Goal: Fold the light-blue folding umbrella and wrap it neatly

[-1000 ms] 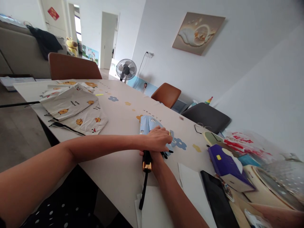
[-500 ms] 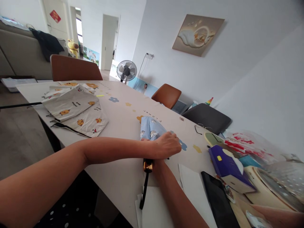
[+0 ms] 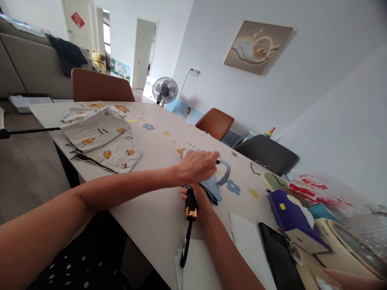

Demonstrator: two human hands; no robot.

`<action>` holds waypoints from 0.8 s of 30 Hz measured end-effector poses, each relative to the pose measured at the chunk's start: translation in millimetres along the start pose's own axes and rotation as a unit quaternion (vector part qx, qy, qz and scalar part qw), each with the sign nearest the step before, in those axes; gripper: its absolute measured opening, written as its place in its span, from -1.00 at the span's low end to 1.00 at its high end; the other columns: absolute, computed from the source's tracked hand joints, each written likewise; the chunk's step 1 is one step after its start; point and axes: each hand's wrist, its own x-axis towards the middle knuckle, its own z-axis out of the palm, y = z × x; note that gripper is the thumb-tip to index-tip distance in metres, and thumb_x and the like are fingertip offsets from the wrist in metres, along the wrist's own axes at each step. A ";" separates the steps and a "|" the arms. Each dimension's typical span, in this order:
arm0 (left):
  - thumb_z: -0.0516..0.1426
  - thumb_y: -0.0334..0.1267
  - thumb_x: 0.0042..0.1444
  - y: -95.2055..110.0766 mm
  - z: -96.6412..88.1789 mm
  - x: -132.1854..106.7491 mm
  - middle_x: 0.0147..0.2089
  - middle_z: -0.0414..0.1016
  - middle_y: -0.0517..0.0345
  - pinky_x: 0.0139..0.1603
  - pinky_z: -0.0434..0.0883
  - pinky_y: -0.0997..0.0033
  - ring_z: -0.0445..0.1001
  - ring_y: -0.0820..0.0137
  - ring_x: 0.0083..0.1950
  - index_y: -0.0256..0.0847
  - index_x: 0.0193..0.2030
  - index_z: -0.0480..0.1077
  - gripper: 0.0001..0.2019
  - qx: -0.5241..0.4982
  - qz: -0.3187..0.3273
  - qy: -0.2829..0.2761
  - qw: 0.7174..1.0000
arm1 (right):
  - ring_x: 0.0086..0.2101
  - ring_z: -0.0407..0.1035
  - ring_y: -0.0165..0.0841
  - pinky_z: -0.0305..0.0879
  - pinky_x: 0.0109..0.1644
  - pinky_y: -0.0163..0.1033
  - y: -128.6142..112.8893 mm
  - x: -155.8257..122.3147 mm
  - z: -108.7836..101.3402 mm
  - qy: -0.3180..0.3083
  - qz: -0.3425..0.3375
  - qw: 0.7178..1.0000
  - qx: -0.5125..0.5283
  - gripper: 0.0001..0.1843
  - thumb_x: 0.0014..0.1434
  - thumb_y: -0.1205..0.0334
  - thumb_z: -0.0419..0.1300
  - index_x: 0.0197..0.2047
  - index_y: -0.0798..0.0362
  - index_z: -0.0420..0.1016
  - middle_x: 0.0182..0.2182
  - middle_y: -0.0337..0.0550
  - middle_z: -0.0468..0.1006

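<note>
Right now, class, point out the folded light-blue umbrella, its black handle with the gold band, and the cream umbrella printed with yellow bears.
Folded light-blue umbrella (image 3: 213,188), head view, canopy fabric.
Black handle (image 3: 191,203), head view, shaft above band.
Cream umbrella (image 3: 99,135), head view, canopy panel.

White walls (image 3: 302,92), 3 chairs (image 3: 102,85)

free: table (image 3: 157,145) centre | blocked: right clutter, purple box (image 3: 290,217)

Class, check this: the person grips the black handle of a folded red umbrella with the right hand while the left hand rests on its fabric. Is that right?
Not quite: the folded umbrella is light blue, not red, as the head view shows. The rest holds: the right hand grips its black handle and the left hand rests on its fabric.
</note>
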 end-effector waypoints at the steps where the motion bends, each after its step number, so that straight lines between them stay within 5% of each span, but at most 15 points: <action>1: -0.08 -0.31 0.09 -8.3 -6.3 -1.9 -0.33 0.43 0.11 -0.38 0.12 0.43 0.37 0.35 -0.31 -0.18 -0.16 0.24 -0.81 -0.004 -0.035 0.010 0.999 | -0.64 0.17 -0.56 0.14 -0.66 -0.47 -0.6 0.6 0.0 -0.008 0.013 1.000 0.005 -0.84 0.03 0.25 0.18 -0.44 0.17 0.31 -0.61 -0.28 0.29; 6: 0.02 -0.26 0.00 -46.6 -24.5 -22.2 -0.49 0.36 0.25 -0.44 0.08 0.48 0.30 0.43 -0.46 -0.15 -0.25 0.26 -0.85 -0.049 -0.149 0.046 0.987 | -0.69 0.09 -0.60 0.06 -0.74 -0.50 -1.3 2.9 -0.2 -0.022 0.025 0.999 0.032 -0.83 -0.08 0.33 0.21 -0.52 0.13 0.24 -0.66 -0.31 0.24; 14: 0.00 -0.25 -0.08 -76.9 -18.7 -43.1 -0.66 0.07 0.32 -0.55 0.01 0.52 0.08 0.55 -0.57 -0.20 -0.61 0.08 -0.82 -0.196 -0.229 0.089 0.949 | -0.69 0.10 -0.60 0.07 -0.76 -0.51 -1.9 3.3 -0.5 -0.013 0.024 0.999 0.040 -0.79 -0.14 0.32 0.27 -0.50 0.12 0.26 -0.62 -0.29 0.29; 19: -0.05 -0.28 -0.08 -82.1 -21.5 -46.8 -0.73 0.05 0.30 -0.61 0.07 0.55 0.06 0.59 -0.64 -0.20 -0.68 0.00 -0.77 -0.409 -0.232 0.042 0.881 | -0.69 0.10 -0.59 0.06 -0.78 -0.50 -0.9 5.3 -0.9 -0.001 0.013 0.999 0.037 -0.79 -0.16 0.35 0.26 -0.49 0.12 0.26 -0.61 -0.28 0.31; 24: -0.03 -0.27 -0.09 -84.3 -21.9 -46.9 -0.74 0.03 0.31 -0.62 0.16 0.54 0.07 0.59 -0.66 -0.19 -0.67 -0.03 -0.76 -0.495 -0.267 0.050 0.825 | -0.68 0.08 -0.60 0.04 -0.77 -0.51 -2.9 3.6 -1.8 -0.020 0.006 0.999 0.034 -0.78 -0.15 0.31 0.28 -0.46 0.13 0.29 -0.59 -0.27 0.31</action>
